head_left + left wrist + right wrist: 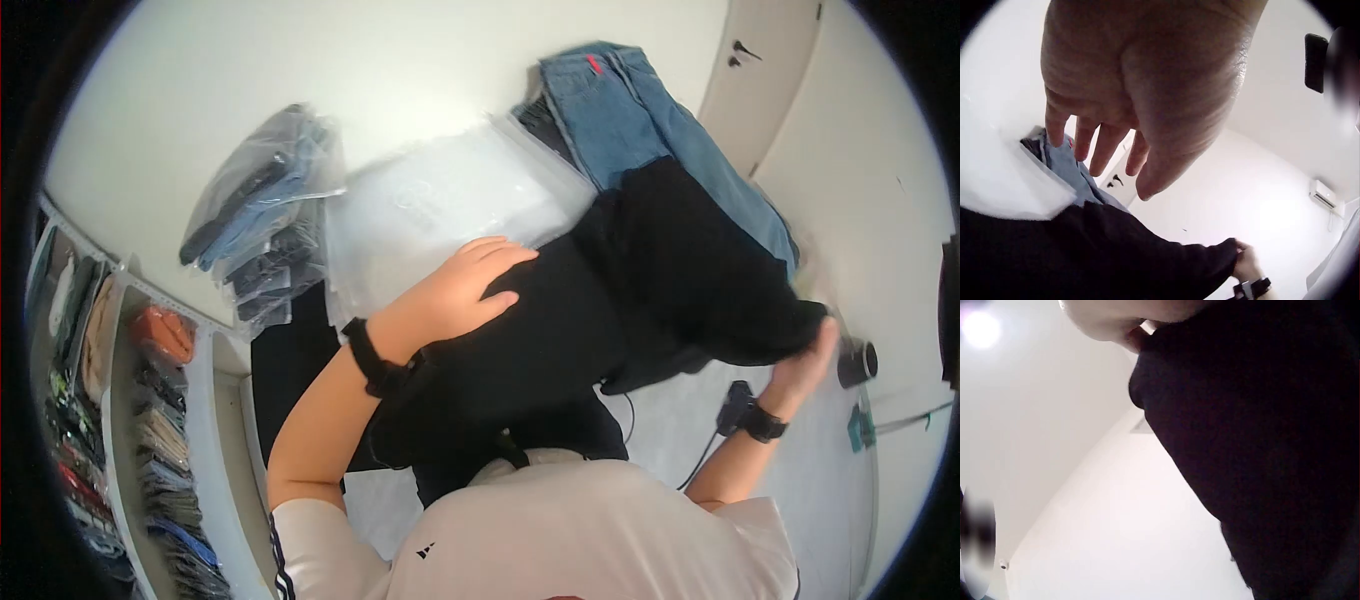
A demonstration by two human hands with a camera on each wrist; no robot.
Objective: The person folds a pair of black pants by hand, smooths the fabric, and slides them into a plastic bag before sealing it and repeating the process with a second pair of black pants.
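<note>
A black cloth garment [700, 260] spreads across the middle of the head view, one part lifted out to the right. At its right end my right hand [798, 365] grips the edge, with the fabric hanging from it. The right wrist view shows the black cloth [1260, 437] falling away below that hand [1141, 319]. My left hand [455, 295] is over the garment's left part, its fingers loosely extended. From the left wrist, the palm [1141, 81] and spread fingers appear with nothing held between them.
Clear plastic bags [440, 200] lie flat behind the garment. Bagged folded clothes [270, 200] are stacked at the back left. Blue jeans [640, 120] lie at the back right, partly under the black cloth. Shelves of packed clothes [165, 430] line the left side.
</note>
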